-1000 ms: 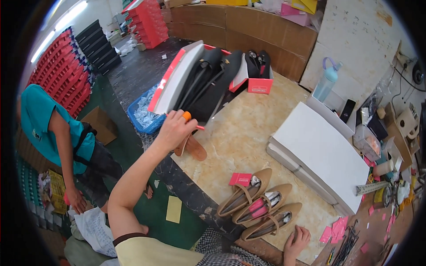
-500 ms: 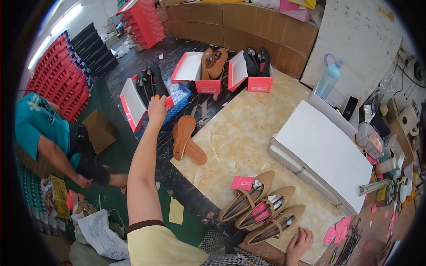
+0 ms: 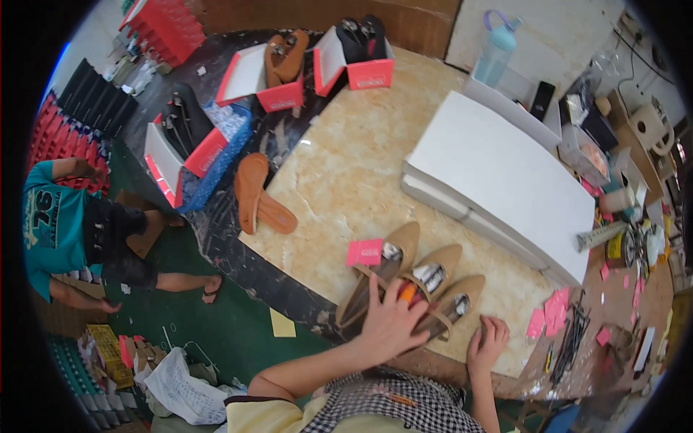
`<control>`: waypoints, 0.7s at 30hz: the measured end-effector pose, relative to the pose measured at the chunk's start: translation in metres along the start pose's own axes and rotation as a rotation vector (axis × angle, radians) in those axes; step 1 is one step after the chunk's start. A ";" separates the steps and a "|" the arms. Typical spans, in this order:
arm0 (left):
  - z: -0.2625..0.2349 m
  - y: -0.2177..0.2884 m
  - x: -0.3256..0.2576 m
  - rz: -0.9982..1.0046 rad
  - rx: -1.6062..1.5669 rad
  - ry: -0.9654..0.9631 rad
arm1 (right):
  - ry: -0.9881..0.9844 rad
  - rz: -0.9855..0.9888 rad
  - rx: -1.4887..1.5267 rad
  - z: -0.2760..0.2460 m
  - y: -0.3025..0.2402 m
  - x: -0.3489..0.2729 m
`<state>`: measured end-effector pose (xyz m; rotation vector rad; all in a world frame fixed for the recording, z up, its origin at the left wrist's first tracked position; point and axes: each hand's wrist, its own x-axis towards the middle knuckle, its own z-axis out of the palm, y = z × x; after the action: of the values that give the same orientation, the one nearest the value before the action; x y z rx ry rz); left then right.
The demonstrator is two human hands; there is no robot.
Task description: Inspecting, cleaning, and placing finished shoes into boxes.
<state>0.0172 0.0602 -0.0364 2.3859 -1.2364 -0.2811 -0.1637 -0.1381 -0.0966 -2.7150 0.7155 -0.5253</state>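
Three tan pointed strap flats (image 3: 440,268) lie side by side at the marbled table's near edge, with pale stuffing in their toes. A pink tag (image 3: 364,252) rests by the leftmost shoe. My left hand (image 3: 393,321) spreads its fingers over the shoes, touching the straps and the middle shoe's opening. Something orange (image 3: 406,293) shows at its fingertips; whether worn or held cannot be told. My right hand (image 3: 491,343) rests on the table just right of the shoes, fingers loosely apart and holding nothing.
Shoe boxes (image 3: 285,96) with shoes stand along the back, one over a blue basket (image 3: 231,155). Brown insoles (image 3: 253,191) lie nearer. A white stack (image 3: 498,173) occupies the right, beside pink tags (image 3: 556,310). A person in teal (image 3: 61,224) is on the left.
My left hand has come back from the far-left shoe box to the tan flats. My right hand stays by them. The view has shifted, and the person in teal has moved.
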 end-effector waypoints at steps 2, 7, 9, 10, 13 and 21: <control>-0.001 -0.001 0.003 0.006 -0.008 0.059 | 0.007 -0.005 0.004 0.004 0.004 0.005; -0.008 0.008 0.007 -0.057 0.072 -0.012 | 0.036 0.000 0.013 0.001 0.001 0.009; -0.006 0.013 0.007 -0.044 0.097 -0.073 | 0.047 0.003 0.018 0.001 0.003 0.009; -0.005 0.018 0.006 -0.058 0.106 -0.059 | 0.043 0.001 0.032 0.001 0.006 0.008; -0.002 0.027 -0.004 -0.065 0.133 -0.036 | 0.043 0.004 0.070 -0.001 0.008 0.005; 0.007 0.013 -0.007 -0.146 0.242 0.121 | 0.027 0.003 0.128 -0.006 0.007 -0.005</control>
<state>0.0008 0.0572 -0.0369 2.6612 -1.0966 -0.0300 -0.1728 -0.1427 -0.0951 -2.5930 0.6685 -0.5871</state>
